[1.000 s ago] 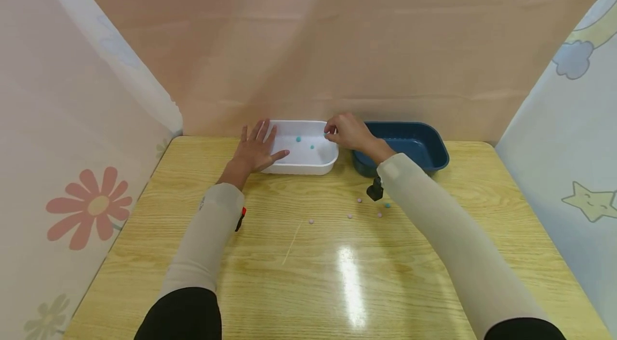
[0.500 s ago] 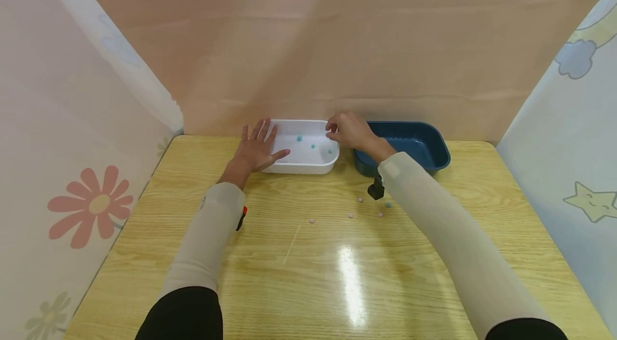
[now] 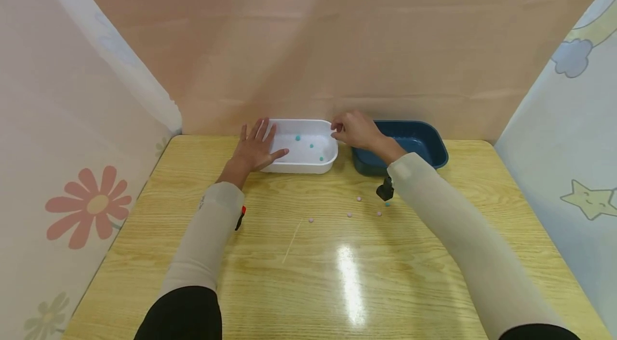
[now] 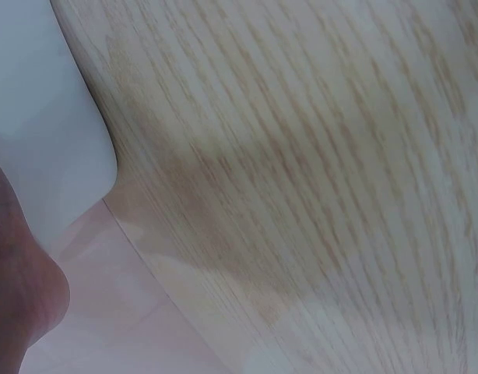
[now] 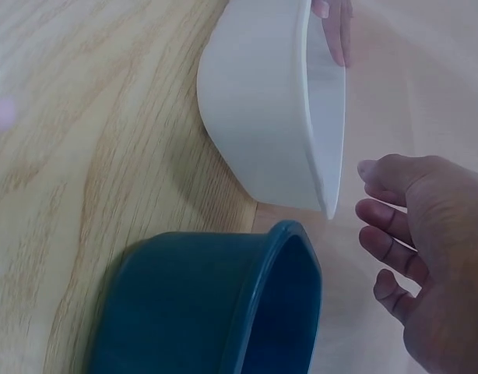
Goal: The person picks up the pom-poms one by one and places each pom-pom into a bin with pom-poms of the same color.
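Note:
With fingers spread, my left hand (image 3: 253, 153) rests on the left end of a white plastic tub (image 3: 300, 168). Inside that tub lie three small turquoise beads (image 3: 311, 145). My right hand (image 3: 356, 130) hovers by the tub's right rim, above the left part of a dark blue tub (image 3: 416, 143). In the right wrist view the right hand's fingers (image 5: 391, 251) are loosely bent and hold nothing, the thumb apart from them. The left wrist view shows only a bit of the left hand (image 4: 25, 300) against the white tub (image 4: 48, 117).
On the wooden table (image 3: 270, 286), several pink beads (image 3: 349, 214) and one turquoise bead (image 3: 388, 204) lie in front of the tubs. A brown paper backdrop (image 3: 308, 51) stands behind the tubs, and patterned panels (image 3: 569, 158) flank the table.
A turquoise bead left my right fingers, dropped into the white tub, and shifted a little toward the tub's front. My right hand has since drawn slightly right. The left hand has stayed put.

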A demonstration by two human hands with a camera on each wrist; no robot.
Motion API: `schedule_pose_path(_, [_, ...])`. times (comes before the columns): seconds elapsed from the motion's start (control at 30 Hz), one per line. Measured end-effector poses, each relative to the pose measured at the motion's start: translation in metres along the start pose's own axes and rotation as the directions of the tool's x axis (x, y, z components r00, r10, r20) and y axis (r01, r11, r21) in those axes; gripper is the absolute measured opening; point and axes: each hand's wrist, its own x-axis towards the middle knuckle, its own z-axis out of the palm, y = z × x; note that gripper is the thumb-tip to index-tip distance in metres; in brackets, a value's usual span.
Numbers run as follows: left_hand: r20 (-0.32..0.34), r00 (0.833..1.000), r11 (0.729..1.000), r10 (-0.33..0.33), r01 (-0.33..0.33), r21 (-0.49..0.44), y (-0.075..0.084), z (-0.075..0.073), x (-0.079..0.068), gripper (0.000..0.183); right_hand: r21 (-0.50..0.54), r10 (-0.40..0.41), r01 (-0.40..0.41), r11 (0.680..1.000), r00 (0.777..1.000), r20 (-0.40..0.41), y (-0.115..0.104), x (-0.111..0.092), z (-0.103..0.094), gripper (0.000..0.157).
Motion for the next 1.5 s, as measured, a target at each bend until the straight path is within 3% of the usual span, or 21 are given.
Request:
schedule_pose_path(0.6, [-0.002, 1.000, 1.000, 0.002, -0.002, -0.023, -0.002, 0.001, 0.000, 0.097, 0.015, -0.121, 0.121, 0.993, 0.993, 0.013, 0.008, -0.020, -0.006, 0.017])
schedule_pose_path(1.03, [0.004, 1.000, 1.000, -0.007, 0.007, -0.029, -0.002, 0.002, 0.003, 0.099, -0.028, -0.076, 0.077, 0.997, 0.996, 0.047, 0.004, -0.040, -0.014, 0.027])
schedule_pose_path(1.5, [0.000, 1.000, 0.999, -0.013, 0.013, -0.042, 0.000, 0.001, 0.002, 0.098, -0.054, -0.168, 0.169, 0.984, 0.985, 0.028, 0.001, -0.065, -0.021, 0.020])
